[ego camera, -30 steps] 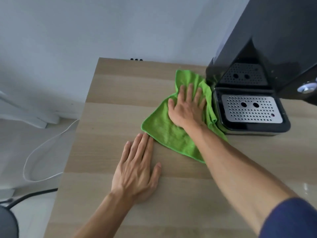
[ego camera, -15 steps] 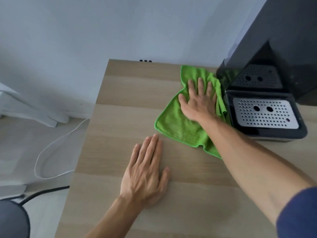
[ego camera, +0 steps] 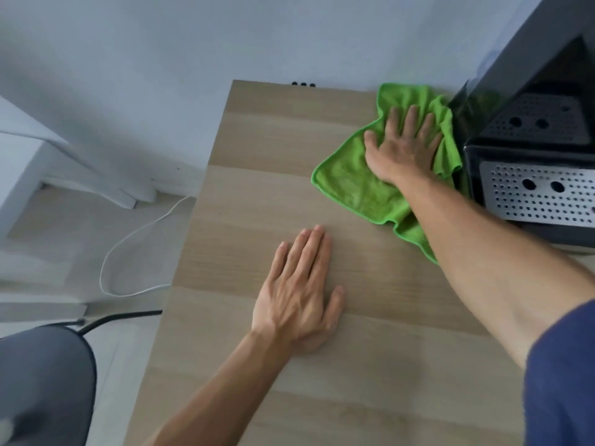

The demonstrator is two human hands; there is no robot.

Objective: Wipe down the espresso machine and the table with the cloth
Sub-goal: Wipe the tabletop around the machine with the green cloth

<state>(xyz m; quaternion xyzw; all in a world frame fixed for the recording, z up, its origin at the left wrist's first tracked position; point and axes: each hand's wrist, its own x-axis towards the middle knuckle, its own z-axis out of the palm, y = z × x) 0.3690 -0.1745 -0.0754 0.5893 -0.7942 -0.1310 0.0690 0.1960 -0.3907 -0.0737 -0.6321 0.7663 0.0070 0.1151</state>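
A green cloth [ego camera: 357, 185] lies spread on the light wooden table [ego camera: 257, 194], its far edge at the table's back edge by the wall. My right hand [ego camera: 402, 146] presses flat on the cloth with fingers spread, just left of the black espresso machine [ego camera: 547, 75]. The cloth's right edge bunches against the machine's base. The machine's perforated metal drip tray [ego camera: 544, 197] shows at the right edge. My left hand [ego camera: 299, 294] rests flat on the bare table, palm down, nearer to me and apart from the cloth.
The table's left edge runs diagonally, with floor beyond it. A white cable [ego camera: 128, 252] and a black cable [ego camera: 119, 317] lie on the floor. A grey chair seat [ego camera: 42, 381] sits at the lower left. White wall stands behind the table.
My right hand has slid the cloth away from me along the machine's side toward the table's back edge. My left hand has stayed flat on the table.
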